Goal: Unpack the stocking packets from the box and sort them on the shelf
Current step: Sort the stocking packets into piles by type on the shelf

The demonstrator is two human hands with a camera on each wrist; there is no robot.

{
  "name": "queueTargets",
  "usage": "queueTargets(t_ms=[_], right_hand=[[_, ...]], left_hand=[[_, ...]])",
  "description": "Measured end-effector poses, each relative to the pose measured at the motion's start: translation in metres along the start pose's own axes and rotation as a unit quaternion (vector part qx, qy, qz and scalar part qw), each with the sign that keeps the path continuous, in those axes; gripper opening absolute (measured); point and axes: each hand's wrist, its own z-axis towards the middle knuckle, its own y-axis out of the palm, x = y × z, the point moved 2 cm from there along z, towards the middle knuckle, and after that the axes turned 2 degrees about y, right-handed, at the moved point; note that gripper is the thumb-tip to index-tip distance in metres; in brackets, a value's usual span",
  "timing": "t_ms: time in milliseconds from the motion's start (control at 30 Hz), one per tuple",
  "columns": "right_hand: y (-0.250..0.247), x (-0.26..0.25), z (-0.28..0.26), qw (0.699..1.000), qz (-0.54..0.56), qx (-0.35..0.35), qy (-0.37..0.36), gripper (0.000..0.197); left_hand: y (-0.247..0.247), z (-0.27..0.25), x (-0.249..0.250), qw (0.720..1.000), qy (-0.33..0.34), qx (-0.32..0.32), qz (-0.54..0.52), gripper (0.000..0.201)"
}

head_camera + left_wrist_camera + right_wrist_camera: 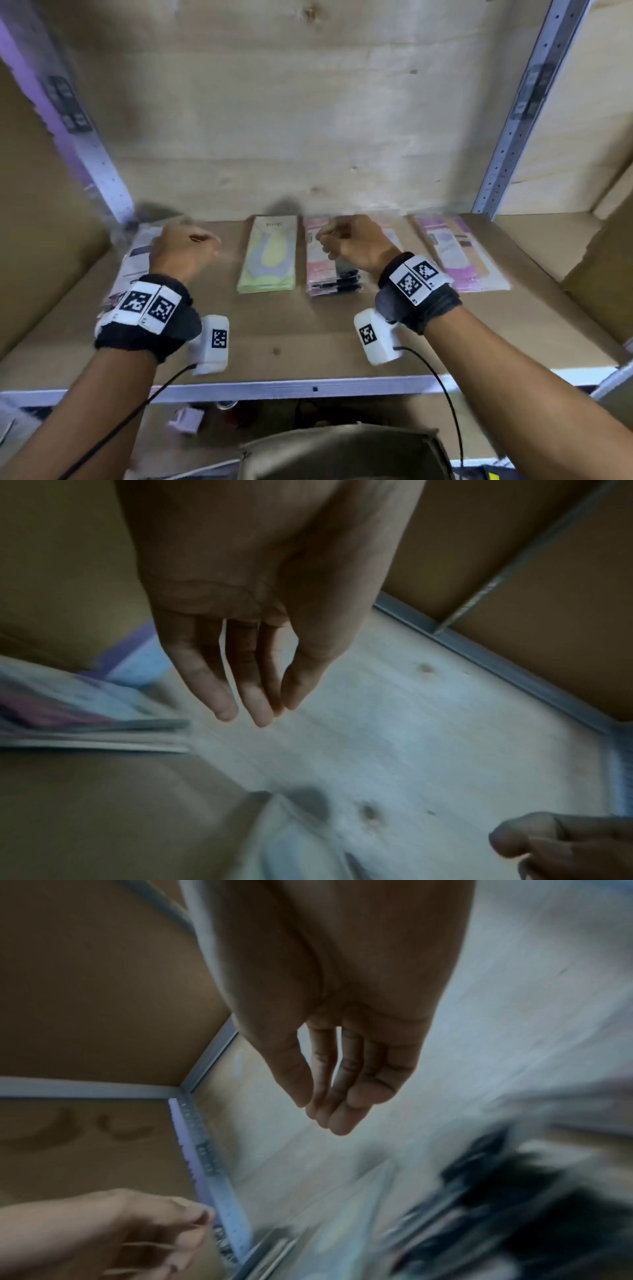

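Observation:
Four lots of stocking packets lie in a row on the wooden shelf (274,342): a white and purple stack (137,255) at the left, a green packet (270,257), a pink and black stack (325,277), and a pink and purple stack (460,255) at the right. My left hand (186,246) hovers over the left stack, and my right hand (339,240) over the pink and black stack. The wrist views show the left hand (274,712) and the right hand (318,1118) with relaxed fingers, holding nothing. The left stack (85,723) lies beside the left fingers.
Brown cardboard boxes (41,240) flank the bay on both sides, behind grey metal uprights (513,130). A plywood back panel (291,102) closes the rear. A brown box or bag (342,452) sits below the shelf's metal front edge (308,389). Bare shelf board lies in front of the packets.

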Motion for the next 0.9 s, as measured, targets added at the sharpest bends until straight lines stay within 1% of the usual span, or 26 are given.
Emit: queueTargets(t_ms=[67,100,133,167,233,333,433,500,600,667,733,767,833,867,900], right_hand=[[0.035,-0.02,0.015,0.999,0.018,-0.036,-0.009,0.01],[0.053,-0.03,0.023,0.998,0.031,-0.06,-0.007,0.008],[0.071,-0.039,0.03,0.996,0.04,-0.085,-0.001,0.009],[0.089,-0.048,0.037,0.993,0.044,-0.106,0.004,0.012],[0.123,-0.063,0.05,0.988,0.043,-0.147,0.015,0.016],[0.168,-0.081,0.063,0.976,0.068,-0.204,0.041,0.016],[0.207,-0.094,0.072,0.971,0.067,-0.226,0.048,0.01],[0.226,-0.099,0.074,0.969,0.048,-0.235,0.052,0.004],[0.244,-0.099,0.078,0.972,0.011,-0.231,0.051,0.007],[0.249,-0.093,0.079,0.97,0.044,-0.224,0.081,0.017],[0.245,-0.087,0.076,0.971,0.06,-0.213,0.091,0.025],[0.241,-0.084,0.074,0.972,0.054,-0.214,0.086,0.027],[0.231,-0.08,0.067,0.97,0.051,-0.226,0.07,0.021],[0.225,-0.079,0.064,0.971,0.064,-0.223,0.063,0.023],[0.217,-0.077,0.061,0.97,0.09,-0.217,0.067,0.031]], left_hand=[[-0.022,0.003,-0.019,0.996,0.003,0.049,0.076,0.025],[-0.032,0.006,-0.027,0.994,0.011,0.059,0.093,0.025],[-0.042,0.011,-0.036,0.994,0.017,0.058,0.095,0.022],[-0.051,0.016,-0.045,0.995,0.017,0.051,0.088,0.02],[-0.068,0.024,-0.066,0.997,-0.007,0.028,0.075,0.024],[-0.079,0.028,-0.087,0.994,-0.04,-0.012,0.104,0.032],[-0.08,0.029,-0.093,0.992,-0.046,-0.047,0.112,0.028],[-0.079,0.03,-0.094,0.989,-0.042,-0.057,0.133,0.024],[-0.08,0.033,-0.096,0.99,-0.034,-0.051,0.129,0.022],[-0.082,0.035,-0.101,0.993,-0.038,-0.047,0.103,0.022],[-0.085,0.033,-0.107,0.994,-0.066,-0.053,0.066,0.016],[-0.086,0.03,-0.109,0.993,-0.079,-0.064,0.064,0.017],[-0.085,0.024,-0.113,0.99,-0.092,-0.098,0.05,0.024],[-0.084,0.02,-0.112,0.988,-0.097,-0.116,0.018,0.028],[-0.084,0.016,-0.109,0.987,-0.098,-0.13,0.002,0.038]])
